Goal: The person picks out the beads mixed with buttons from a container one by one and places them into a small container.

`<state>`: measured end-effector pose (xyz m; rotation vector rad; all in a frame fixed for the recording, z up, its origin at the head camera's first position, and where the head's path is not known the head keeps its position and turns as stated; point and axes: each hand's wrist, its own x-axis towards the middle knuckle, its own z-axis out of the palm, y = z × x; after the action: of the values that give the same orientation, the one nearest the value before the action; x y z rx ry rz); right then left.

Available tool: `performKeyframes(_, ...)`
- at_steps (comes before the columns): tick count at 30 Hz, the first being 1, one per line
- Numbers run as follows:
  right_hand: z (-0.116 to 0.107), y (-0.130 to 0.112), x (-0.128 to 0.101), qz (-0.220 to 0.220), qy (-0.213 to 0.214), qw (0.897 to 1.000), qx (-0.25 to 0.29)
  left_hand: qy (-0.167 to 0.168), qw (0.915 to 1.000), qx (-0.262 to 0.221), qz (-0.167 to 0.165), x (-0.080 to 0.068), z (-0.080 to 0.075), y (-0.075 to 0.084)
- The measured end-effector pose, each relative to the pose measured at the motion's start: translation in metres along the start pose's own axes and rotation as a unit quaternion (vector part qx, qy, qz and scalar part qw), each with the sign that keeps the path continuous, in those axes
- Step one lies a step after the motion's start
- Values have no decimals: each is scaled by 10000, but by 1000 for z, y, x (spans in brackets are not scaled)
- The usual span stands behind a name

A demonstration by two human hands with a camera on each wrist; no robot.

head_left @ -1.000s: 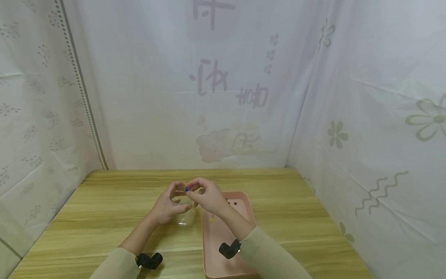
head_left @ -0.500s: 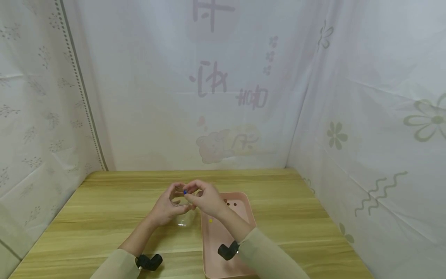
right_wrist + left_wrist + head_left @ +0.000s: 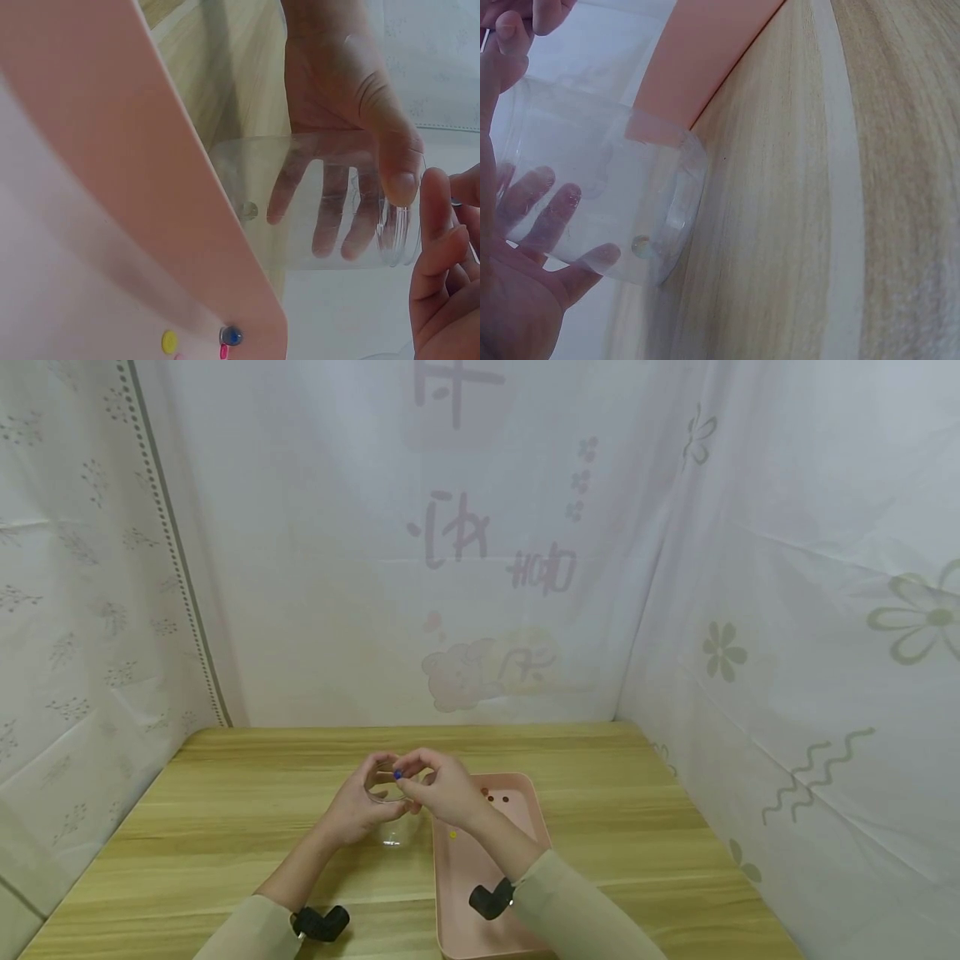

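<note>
Two-handed, lower centre: pinched blue bead [image 3: 398,774], right hand [image 3: 444,787]; gripped clear jar [image 3: 393,836], left hand [image 3: 352,808]; likely loading, next needed release inside.

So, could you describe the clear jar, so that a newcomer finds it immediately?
On the wooden table, look for the pink tray. Left of it, the left hand grips a clear jar. Unlike the tray, it is see-through, with a small round piece showing near its base.
</note>
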<state>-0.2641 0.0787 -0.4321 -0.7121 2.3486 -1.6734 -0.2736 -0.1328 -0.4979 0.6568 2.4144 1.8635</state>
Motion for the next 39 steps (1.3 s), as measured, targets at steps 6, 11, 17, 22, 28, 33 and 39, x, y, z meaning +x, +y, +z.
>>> performKeyframes(6, 0, 1, -1, 13, -32, 9999, -108, -17, 10000, -1, -89, -1, 0, -1)
performKeyframes(11, -7, 2, -1, 50, 26, 10000, -65, -16, 9999, 31, -114, -2, 0, -2)
performKeyframes(17, -22, 3, -2, 170, 255, 9995, 77, -21, 9999, 88, -101, 0, 0, -1)
performKeyframes(22, -33, 7, -3, 238, 361, 9990, 118, 34, 9999, 73, -98, 1, 0, 1)
performKeyframes(28, -48, 21, -4, 263, 578, 9980, 21, 70, 9999, 52, -73, 1, -1, 3)
performKeyframes(33, -64, 35, -5, 323, 701, 9970, -1, 82, 9999, 54, -93, 2, -1, 4)
performKeyframes(39, -83, 47, -12, 535, 979, 9935, -226, 61, 9999, 14, -132, 1, -2, 3)
